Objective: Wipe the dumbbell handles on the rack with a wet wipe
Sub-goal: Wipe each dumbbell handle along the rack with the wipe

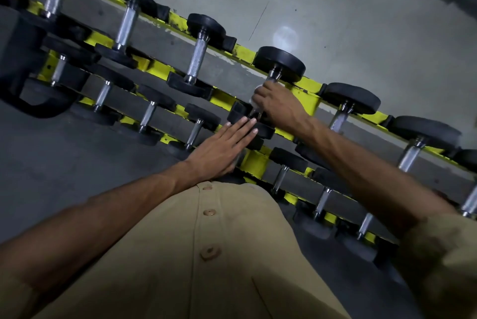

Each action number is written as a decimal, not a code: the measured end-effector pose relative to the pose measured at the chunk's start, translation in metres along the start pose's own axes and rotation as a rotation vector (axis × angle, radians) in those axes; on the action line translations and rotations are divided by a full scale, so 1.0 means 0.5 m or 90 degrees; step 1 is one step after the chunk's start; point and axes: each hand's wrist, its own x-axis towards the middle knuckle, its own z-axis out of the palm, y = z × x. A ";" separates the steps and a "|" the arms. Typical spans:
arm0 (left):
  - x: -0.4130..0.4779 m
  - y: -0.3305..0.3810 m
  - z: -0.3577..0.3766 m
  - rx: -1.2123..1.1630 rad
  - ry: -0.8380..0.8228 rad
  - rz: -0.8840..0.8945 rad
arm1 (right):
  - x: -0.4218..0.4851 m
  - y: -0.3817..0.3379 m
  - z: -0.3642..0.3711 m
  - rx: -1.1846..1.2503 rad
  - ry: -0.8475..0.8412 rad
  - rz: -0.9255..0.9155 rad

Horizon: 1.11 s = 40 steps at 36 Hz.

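A yellow rack (307,85) runs diagonally across the view with two rows of black-headed dumbbells with chrome handles. My right hand (280,106) grips the handle of one upper-row dumbbell (280,63), with a white wet wipe (258,90) wrapped under its fingers; most of that handle is hidden by the hand. My left hand (223,149) lies flat with straight fingers on the black near head (265,131) of the same dumbbell and the rail beside it.
Other dumbbells sit to the left (198,57) and to the right (342,115) on the upper row, with smaller ones on the lower row (281,176). A grey wall (335,9) stands behind the rack. My tan shirt (206,254) fills the bottom.
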 end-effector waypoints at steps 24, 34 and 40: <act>0.000 0.003 0.006 0.006 0.004 0.005 | 0.031 -0.038 -0.021 1.214 0.165 0.958; 0.000 -0.006 0.010 -0.007 0.010 0.018 | 0.006 -0.038 0.024 0.901 0.129 0.955; 0.000 -0.014 0.015 -0.013 0.017 0.026 | -0.020 -0.129 0.016 0.506 0.259 0.701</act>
